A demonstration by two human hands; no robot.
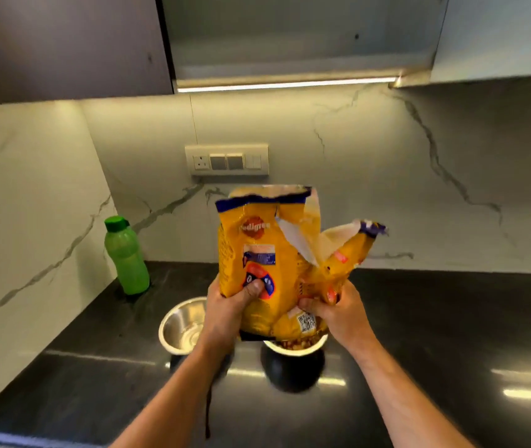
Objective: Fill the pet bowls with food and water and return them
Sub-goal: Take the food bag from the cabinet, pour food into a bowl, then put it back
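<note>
A crinkled yellow food bag [267,253] with a torn open top is held upright over the black bowl [293,367], whose rim shows brown kibble [293,345]. The left hand [228,315] grips the bag's lower left side, thumb across its front; the right hand [338,313] pinches its lower right corner. An empty shiny steel bowl [180,328] sits just beside at nine o'clock. A green plastic bottle [125,257] stands at ten o'clock near the marble wall corner. The glossy dark counter [451,334] lies open toward three o'clock.
</note>
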